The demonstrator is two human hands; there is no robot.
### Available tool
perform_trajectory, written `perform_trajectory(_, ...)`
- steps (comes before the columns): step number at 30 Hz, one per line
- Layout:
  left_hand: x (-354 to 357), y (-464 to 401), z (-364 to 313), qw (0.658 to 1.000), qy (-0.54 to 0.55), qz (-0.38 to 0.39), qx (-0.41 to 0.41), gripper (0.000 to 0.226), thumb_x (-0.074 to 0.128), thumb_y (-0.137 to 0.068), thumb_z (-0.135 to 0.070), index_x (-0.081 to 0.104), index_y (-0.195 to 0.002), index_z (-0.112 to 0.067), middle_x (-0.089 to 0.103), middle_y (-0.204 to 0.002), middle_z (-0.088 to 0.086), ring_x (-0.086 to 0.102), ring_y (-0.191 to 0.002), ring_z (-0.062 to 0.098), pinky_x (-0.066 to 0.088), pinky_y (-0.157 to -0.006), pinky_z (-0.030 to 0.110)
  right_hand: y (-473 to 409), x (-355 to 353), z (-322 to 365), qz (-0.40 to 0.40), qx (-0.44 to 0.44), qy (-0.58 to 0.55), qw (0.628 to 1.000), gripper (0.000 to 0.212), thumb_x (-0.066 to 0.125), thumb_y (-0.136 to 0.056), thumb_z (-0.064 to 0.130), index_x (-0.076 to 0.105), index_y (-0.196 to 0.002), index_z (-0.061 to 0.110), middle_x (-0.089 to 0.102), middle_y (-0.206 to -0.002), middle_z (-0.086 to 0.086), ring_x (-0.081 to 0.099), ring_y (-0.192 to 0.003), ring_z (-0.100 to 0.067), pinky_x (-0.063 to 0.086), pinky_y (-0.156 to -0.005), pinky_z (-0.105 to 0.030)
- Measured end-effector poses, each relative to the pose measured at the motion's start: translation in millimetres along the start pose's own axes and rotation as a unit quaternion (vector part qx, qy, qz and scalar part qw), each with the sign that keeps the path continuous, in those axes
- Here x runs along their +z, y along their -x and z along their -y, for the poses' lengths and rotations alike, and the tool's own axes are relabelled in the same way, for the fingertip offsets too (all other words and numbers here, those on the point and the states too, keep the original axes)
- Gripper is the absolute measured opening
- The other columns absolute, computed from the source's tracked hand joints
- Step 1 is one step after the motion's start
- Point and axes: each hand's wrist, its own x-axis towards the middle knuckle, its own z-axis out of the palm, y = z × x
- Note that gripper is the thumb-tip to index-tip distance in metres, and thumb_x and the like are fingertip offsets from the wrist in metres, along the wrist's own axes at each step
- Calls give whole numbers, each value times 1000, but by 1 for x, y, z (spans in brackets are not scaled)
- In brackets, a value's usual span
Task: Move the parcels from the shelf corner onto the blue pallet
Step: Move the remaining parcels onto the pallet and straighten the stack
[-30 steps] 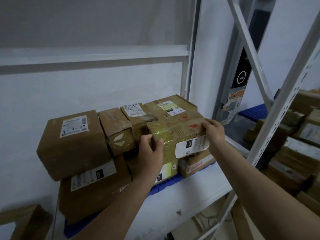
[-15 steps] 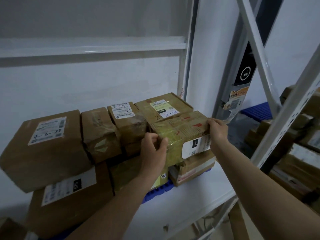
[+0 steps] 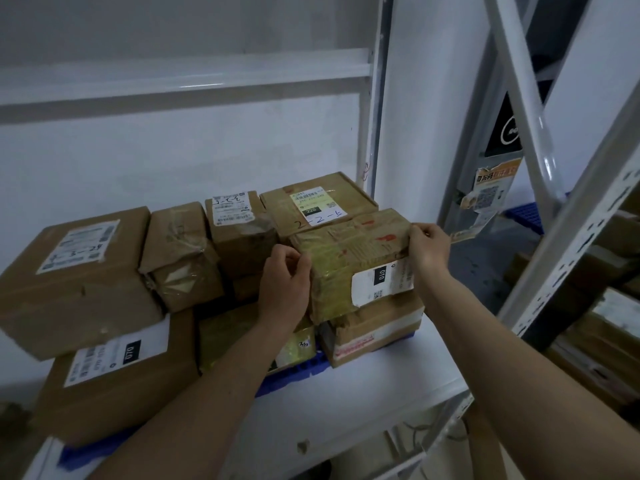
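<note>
White wall (image 3: 145, 161) behind, white rack shelf (image 3: 346, 403) with grey uprights. Blue pallet (image 3: 294, 374) sits on the shelf, stacked with brown parcels (image 3: 79, 278). More boxes (image 3: 602, 341) off to the right past the rack. Versus half a second ago: hands barely shifted, grip unchanged. Taped parcel (image 3: 349, 261) lies on top of the stack's right end. Left hand (image 3: 284, 282) fingers curled on its left edge, right hand (image 3: 427, 249) pinching its right top corner.

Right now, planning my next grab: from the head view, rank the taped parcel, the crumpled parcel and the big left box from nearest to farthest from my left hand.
1. Taped parcel, held by the left hand.
2. Crumpled parcel, just left.
3. Big left box, far left.
</note>
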Motion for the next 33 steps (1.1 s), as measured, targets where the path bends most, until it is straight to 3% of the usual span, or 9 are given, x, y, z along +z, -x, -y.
perform_trajectory(6, 0, 1, 2, 999, -16, 8, -28, 19, 47, -97, -37, 50, -96, -19, 56, -92, 0, 55, -82, 14, 40, -64, 25, 5, -5, 1, 32, -16, 29, 999, 24, 42, -95, 23, 59, -110, 15, 62, -94, 0, 56, -77, -10, 40, -58, -25)
perform_trajectory(9, -8, 0, -3, 999, -30, 11, -32, 24, 45, -97, -42, 52, -99, -19, 55, -90, -7, 51, -78, 4, 36, -61, 20, 10, -10, 7, 50, -51, 161, 984, 38, 45, -96, 31, 51, -130, 16, 54, -126, -9, 53, -113, -28, 46, -92, -41)
perform_trajectory(10, -14, -1, -6, 999, -39, -1, -23, 24, 44, -97, -42, 53, -99, -20, 54, -89, -8, 50, -77, 2, 35, -61, 19, 12, -12, 12, 42, -96, 247, 963, 45, 47, -95, 33, 45, -136, 16, 45, -136, -12, 43, -124, -32, 38, -103, -46)
perform_trajectory(12, -31, -3, -10, 995, -87, -45, 17, 20, 45, -98, -40, 54, -96, -22, 55, -89, -8, 52, -77, 5, 36, -60, 19, 23, -9, 26, 31, -231, 352, 906, 51, 51, -94, 32, 40, -141, 14, 36, -144, -14, 32, -132, -34, 27, -109, -46)
perform_trajectory(15, -66, -3, -10, 970, -214, -82, 85, 13, 50, -96, -34, 57, -92, -23, 57, -88, -7, 54, -79, 10, 43, -62, 26, 55, 15, 53, 93, -406, 391, 821, 42, 51, -93, 25, 51, -132, 10, 46, -137, -15, 38, -125, -33, 32, -103, -42)
perform_trajectory(18, -103, 7, 0, 942, -320, -69, 80, 15, 53, -94, -36, 59, -94, -22, 58, -92, -4, 54, -83, 16, 44, -65, 31, 102, 52, 64, 190, -504, 392, 746, 36, 51, -94, 25, 55, -127, 12, 49, -133, -10, 42, -120, -28, 35, -100, -38)
perform_trajectory(22, -148, 39, 24, 915, -397, -72, -2, 27, 50, -93, -42, 60, -105, -20, 62, -106, 3, 57, -99, 23, 42, -75, 32, 164, 95, 57, 331, -542, 359, 684, 39, 52, -94, 30, 48, -129, 14, 40, -138, -9, 36, -124, -28, 36, -103, -41)
perform_trajectory(26, -197, 83, 51, 882, -460, -72, -75, 35, 46, -92, -45, 59, -114, -22, 64, -111, 6, 58, -103, 28, 42, -74, 34, 216, 132, 40, 432, -539, 345, 635, 41, 51, -95, 29, 44, -133, 16, 35, -143, -7, 34, -128, -28, 37, -103, -40)
perform_trajectory(33, -283, 157, 87, 847, -494, -79, -181, 37, 49, -90, -46, 62, -110, -18, 62, -113, 8, 58, -106, 28, 46, -80, 34, 311, 186, 16, 530, -528, 344, 568, 49, 47, -97, 29, 35, -142, 14, 34, -147, -8, 29, -134, -25, 16, -107, -32)
